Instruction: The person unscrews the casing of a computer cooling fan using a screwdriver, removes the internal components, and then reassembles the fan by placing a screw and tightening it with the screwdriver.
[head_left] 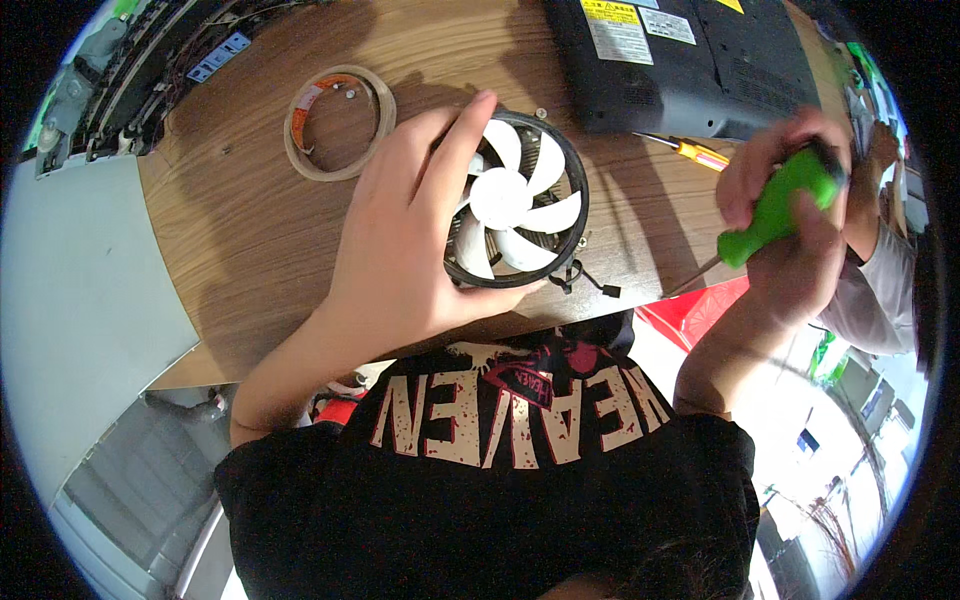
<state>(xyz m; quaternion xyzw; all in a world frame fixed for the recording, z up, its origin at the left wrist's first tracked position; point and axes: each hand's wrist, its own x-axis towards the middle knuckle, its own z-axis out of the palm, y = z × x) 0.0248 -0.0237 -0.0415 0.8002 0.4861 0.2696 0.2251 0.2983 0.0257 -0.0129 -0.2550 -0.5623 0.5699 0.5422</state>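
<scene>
My left hand [400, 220] grips a round cooling fan [500, 200] by its black rim, fingers over the far left side and thumb along the near edge. The fan has white blades facing up, and a short black cable with a plug [610, 291] hangs out at its lower right. In my right hand [800, 220] is a green-handled screwdriver [765, 215], held off to the right, apart from the fan. Its thin metal shaft points down and left toward the table's front edge. The right hand is slightly blurred.
A roll of tape [377, 150] lies left of the fan, with small screws inside its ring. Beyond my right hand are a yellow screwdriver [702, 154] and an upturned black laptop [690, 75]. Small screws [541, 113] sit by the fan. Another person's arm [868, 220] is at far right.
</scene>
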